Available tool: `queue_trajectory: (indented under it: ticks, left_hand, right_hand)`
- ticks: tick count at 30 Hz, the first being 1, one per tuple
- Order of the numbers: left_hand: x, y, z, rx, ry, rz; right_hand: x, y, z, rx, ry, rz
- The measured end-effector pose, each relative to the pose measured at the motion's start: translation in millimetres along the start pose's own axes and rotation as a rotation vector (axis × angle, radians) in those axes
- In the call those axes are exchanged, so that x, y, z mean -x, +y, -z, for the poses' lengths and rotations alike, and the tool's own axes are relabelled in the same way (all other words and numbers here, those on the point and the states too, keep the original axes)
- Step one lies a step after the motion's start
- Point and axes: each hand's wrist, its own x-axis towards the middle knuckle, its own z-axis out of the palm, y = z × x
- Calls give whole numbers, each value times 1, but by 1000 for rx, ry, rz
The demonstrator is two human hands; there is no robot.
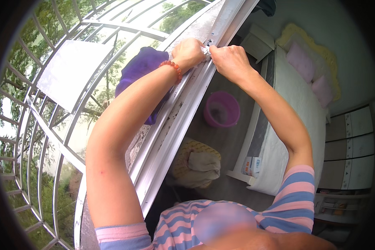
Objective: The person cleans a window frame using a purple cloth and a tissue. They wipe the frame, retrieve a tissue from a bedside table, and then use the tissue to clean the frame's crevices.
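Note:
A small crumpled white cloth or tissue (206, 53) is pinched between both hands at the white window frame (172, 137). My left hand (189, 53), with a reddish bead bracelet at its wrist, grips it from the outer side. My right hand (231, 61) closes on its other end from the room side. Beside my left forearm a purple cloth (140, 70) hangs over the outer sill. Dark dirt lies in the track of the frame below the hands. What the fingertips cover cannot be seen.
Outside stand metal window bars (59, 150) with a white panel (75, 72). Indoors, a pink bucket (222, 109) stands on the floor near a bed (295, 125). A stool or seat with a yellow cover (212, 150) and pale cloth (203, 165) is below the window.

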Motion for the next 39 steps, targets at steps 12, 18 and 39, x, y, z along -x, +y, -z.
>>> queue_trajectory:
  ticks: [12, 18, 39]
  left_hand:
    - [3, -8, -13, -10, 29, 71]
    - [8, -18, -5, -6, -13, 33]
    - [74, -71, 62, -97, 146, -236]
  right_hand:
    - [-20, -4, 10, 87, -177, -21]
    - [-23, -11, 18, 52, -201, -102]
    - [-33, -23, 19, 204, -221, -66]
